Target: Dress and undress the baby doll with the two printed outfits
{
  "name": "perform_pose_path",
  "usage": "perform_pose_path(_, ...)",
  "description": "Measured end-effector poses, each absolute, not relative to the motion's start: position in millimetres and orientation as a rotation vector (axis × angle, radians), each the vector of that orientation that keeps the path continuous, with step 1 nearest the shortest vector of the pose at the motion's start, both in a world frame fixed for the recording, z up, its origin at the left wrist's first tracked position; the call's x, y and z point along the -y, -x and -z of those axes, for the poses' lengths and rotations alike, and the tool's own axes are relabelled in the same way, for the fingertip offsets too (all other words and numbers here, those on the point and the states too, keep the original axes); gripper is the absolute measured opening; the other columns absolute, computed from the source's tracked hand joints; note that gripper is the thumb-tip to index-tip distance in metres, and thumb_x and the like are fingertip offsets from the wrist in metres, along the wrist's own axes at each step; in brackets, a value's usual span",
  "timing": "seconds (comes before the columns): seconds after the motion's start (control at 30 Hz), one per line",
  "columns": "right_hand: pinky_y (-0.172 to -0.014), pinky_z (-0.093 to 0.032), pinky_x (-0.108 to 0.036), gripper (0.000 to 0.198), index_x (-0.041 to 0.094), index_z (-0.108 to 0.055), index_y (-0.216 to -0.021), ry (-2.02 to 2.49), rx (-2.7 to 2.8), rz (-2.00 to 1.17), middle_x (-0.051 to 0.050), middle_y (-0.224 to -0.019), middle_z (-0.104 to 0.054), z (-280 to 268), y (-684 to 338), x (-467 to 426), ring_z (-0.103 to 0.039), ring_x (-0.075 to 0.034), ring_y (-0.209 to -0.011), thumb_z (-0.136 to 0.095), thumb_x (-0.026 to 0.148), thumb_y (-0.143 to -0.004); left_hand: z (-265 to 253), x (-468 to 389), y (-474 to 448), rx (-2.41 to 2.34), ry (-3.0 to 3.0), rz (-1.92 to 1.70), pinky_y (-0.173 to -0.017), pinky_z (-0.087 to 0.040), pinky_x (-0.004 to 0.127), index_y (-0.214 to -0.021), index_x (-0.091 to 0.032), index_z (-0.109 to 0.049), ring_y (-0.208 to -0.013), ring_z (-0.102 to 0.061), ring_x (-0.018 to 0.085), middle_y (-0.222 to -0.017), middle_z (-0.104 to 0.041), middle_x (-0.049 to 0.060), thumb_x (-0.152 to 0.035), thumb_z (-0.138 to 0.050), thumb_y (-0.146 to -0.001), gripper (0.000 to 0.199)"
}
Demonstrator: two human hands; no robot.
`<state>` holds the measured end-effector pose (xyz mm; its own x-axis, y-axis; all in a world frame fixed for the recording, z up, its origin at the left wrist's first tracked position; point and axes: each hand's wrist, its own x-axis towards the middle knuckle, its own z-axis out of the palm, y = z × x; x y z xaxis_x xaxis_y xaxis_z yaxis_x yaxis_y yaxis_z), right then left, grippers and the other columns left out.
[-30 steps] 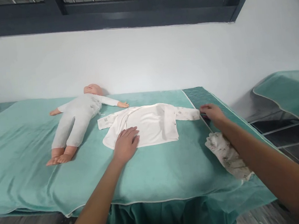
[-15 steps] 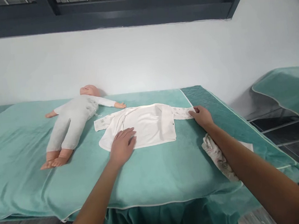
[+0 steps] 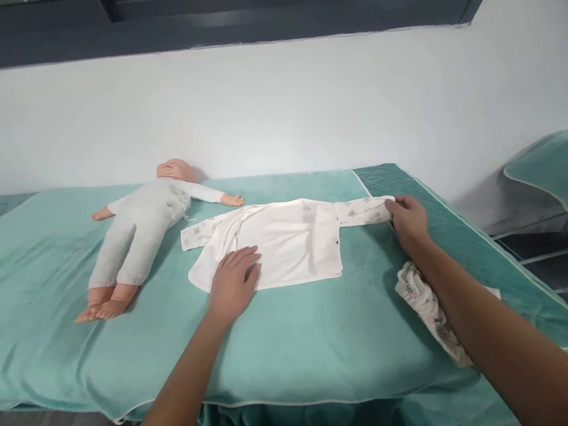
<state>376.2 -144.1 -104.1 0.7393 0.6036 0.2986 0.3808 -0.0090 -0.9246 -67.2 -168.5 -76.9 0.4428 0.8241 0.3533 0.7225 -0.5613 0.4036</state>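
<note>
A white baby shirt (image 3: 292, 246) with patterned sleeves lies spread out on the green blanket (image 3: 317, 344). My left hand (image 3: 236, 279) rests flat on the shirt's lower left part, fingers stretched out. At the far right, my right hand (image 3: 407, 220) pinches the cuff of the right sleeve (image 3: 364, 211), which is drawn out straight. The left sleeve (image 3: 200, 234) lies short and bent beside the body. Under my right forearm sits a crumpled patterned cloth (image 3: 428, 309), partly hidden by the arm.
A baby doll (image 3: 139, 223) in a pale suit lies on its back to the left, one hand near the shirt's top edge. Behind the bed rises a white wall (image 3: 274, 107) with a dark window frame (image 3: 265, 20). Another green cloth (image 3: 561, 173) hangs over a metal rack at right.
My right hand has moved to the right with the cuff, and the right sleeve is now longer and straighter. My left hand stays on the shirt. The view has shifted slightly.
</note>
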Motion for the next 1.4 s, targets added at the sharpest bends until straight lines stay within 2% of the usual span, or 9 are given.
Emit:
perform_pose_path(0.17,-0.054,-0.043,-0.023,0.015,0.019,-0.066,-0.079,1.362,0.637,-0.376,0.004,-0.068,-0.059,95.2,-371.8,146.9,-0.051,-0.011,-0.057,-0.069,0.024,-0.064,77.6,168.8,67.6,-1.350,-2.503,-0.778,-0.114,-0.039,0.045,-0.114,-0.025,-0.067,-0.129,-0.055,0.020,-0.136,-0.064,0.001,-0.031,-0.044,-0.098,0.028)
perform_pose_path(0.4,-0.051,-0.046,-0.026,0.015,0.020,-0.059,-0.079,1.352,0.710,-0.555,0.005,-0.060,-0.054,97.3,-369.0,146.7,-0.051,-0.013,-0.051,-0.067,0.029,-0.070,77.1,169.9,67.6,-1.364,-2.493,-0.787,-0.114,-0.039,0.047,-0.113,-0.025,-0.068,-0.128,-0.057,0.022,-0.135,-0.065,0.003,-0.032,-0.044,-0.098,0.029)
perform_pose_path(0.57,-0.072,-0.051,-0.032,0.018,0.022,-0.057,-0.089,1.502,0.849,-0.385,0.001,-0.079,-0.063,100.5,-371.9,141.8,-0.059,-0.016,-0.071,-0.060,0.022,-0.071,76.1,170.0,67.3,-1.363,-2.497,-0.780,-0.115,-0.039,0.046,-0.113,-0.026,-0.067,-0.129,-0.056,0.020,-0.135,-0.065,0.001,-0.032,-0.044,-0.098,0.028)
perform_pose_path(0.73,-0.098,-0.043,-0.046,0.027,0.019,-0.061,-0.090,1.798,1.001,-0.200,-0.009,-0.098,-0.063,103.8,-372.6,145.9,-0.059,-0.025,-0.092,-0.062,0.014,-0.064,76.8,169.0,67.5,-1.359,-2.495,-0.787,-0.114,-0.040,0.045,-0.113,-0.025,-0.068,-0.128,-0.057,0.020,-0.134,-0.065,0.002,-0.032,-0.044,-0.098,0.029)
perform_pose_path(0.83,-0.097,-0.045,-0.047,0.038,0.013,-0.060,-0.108,1.863,1.188,0.074,-0.017,-0.118,-0.057,97.6,-364.8,156.0,-0.059,-0.026,-0.095,-0.058,0.017,-0.070,77.2,169.0,67.8,-1.359,-2.496,-0.799,-0.111,-0.042,0.045,-0.113,-0.025,-0.068,-0.126,-0.057,0.021,-0.133,-0.065,0.003,-0.032,-0.043,-0.098,0.030)
perform_pose_path(0.93,-0.099,-0.046,-0.042,0.039,0.015,-0.057,-0.118,1.740,1.340,0.210,-0.016,-0.127,-0.053,86.4,-341.6,162.9,-0.059,-0.025,-0.104,-0.052,0.020,-0.080,77.2,170.6,67.1,-1.379,-2.517,-0.790,-0.111,-0.043,0.044,-0.116,-0.025,-0.066,-0.128,-0.056,0.021,-0.135,-0.064,0.004,-0.031,-0.041,-0.099,0.032)
perform_pose_path(1.07,-0.094,-0.049,-0.039,0.032,0.019,-0.059,-0.117,1.708,1.580,-0.025,-0.011,-0.115,-0.063,74.9,-287.8,147.1,-0.061,-0.023,-0.102,-0.048,0.032,-0.090,78.2,170.2,61.5,-1.432,-2.595,-0.717,-0.119,-0.034,0.047,-0.128,-0.022,-0.060,-0.136,-0.050,0.021,-0.143,-0.058,0.005,-0.028,-0.039,-0.098,0.037)
perform_pose_path(1.2,-0.094,-0.047,-0.042,0.037,0.016,-0.063,-0.111,1.941,1.601,-0.180,-0.015,-0.116,-0.063,72.0,-238.1,110.5,-0.059,-0.028,-0.104,-0.053,0.043,-0.088,80.7,151.7,50.1,-1.489,-2.643,-0.614,-0.122,-0.029,0.047,-0.137,-0.017,-0.053,-0.142,-0.043,0.023,-0.150,-0.051,0.008,-0.028,-0.036,-0.099,0.043)
perform_pose_path(1.4,-0.098,-0.042,-0.050,0.036,0.016,-0.061,-0.119,2.023,1.603,-0.111,-0.017,-0.127,-0.059,81.5,-201.7,92.4,-0.047,-0.036,-0.121,-0.048,0.030,-0.089,82.0,93.0,30.0,-1.678,-2.579,-0.492,-0.119,-0.033,0.045,-0.140,-0.008,-0.049,-0.143,-0.041,0.028,-0.152,-0.047,0.016,-0.031,-0.030,-0.101,0.049)
